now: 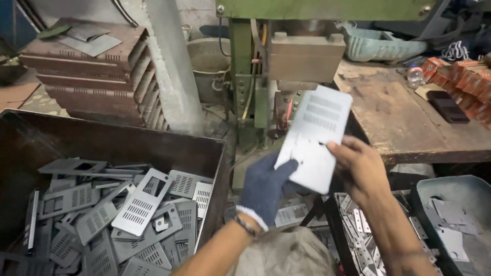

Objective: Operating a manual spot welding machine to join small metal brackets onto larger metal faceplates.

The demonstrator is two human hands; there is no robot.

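The person holds one flat grey metal plate (313, 140) with rows of slots up in front of the green press machine (255, 76), above the gap between the dark bin (102, 138) full of similar plates and the wooden desk (409, 122). The gloved left hand (263, 186) has its grip closed on the lower left edge, and the bare right hand (358, 166) pinches the right edge. I think it is best to keep fingers on the edges only and hold the plate level, because thin sheet can cut or bend easily.
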